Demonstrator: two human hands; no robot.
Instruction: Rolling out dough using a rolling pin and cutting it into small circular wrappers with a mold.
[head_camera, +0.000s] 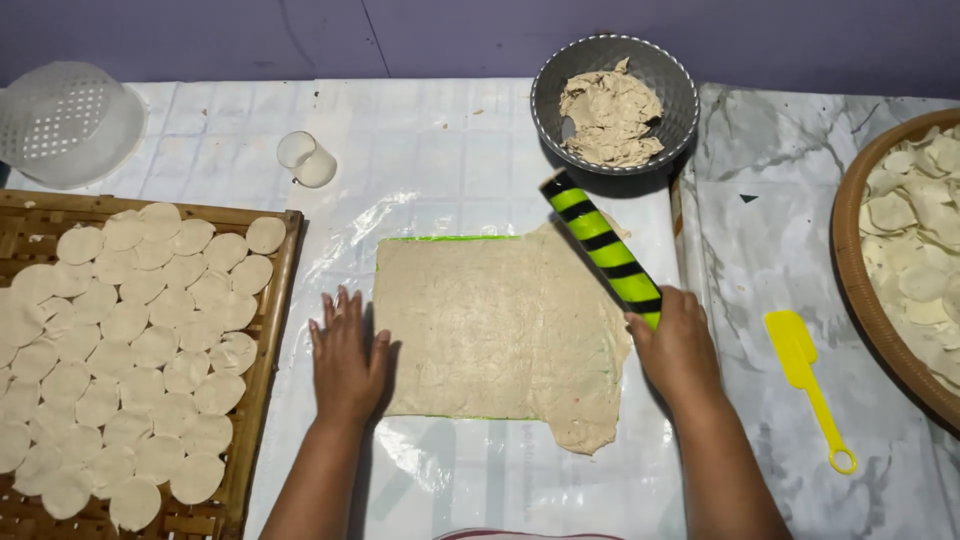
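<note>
I see my left hand lying flat, its fingers spread wide and pressed on the left edge of the rolled dough sheet, holding nothing. My right hand has its fingers wrapped tight around the near end of the green-and-black striped roller, which slants away from them across the sheet's far right corner. Beyond the roller's tip sits a grey bowl of leftover dough. Just right of my right fingers lies a yellow spatula on the surface. Left of my left fingers, a woven tray carries cut dough rounds.
</note>
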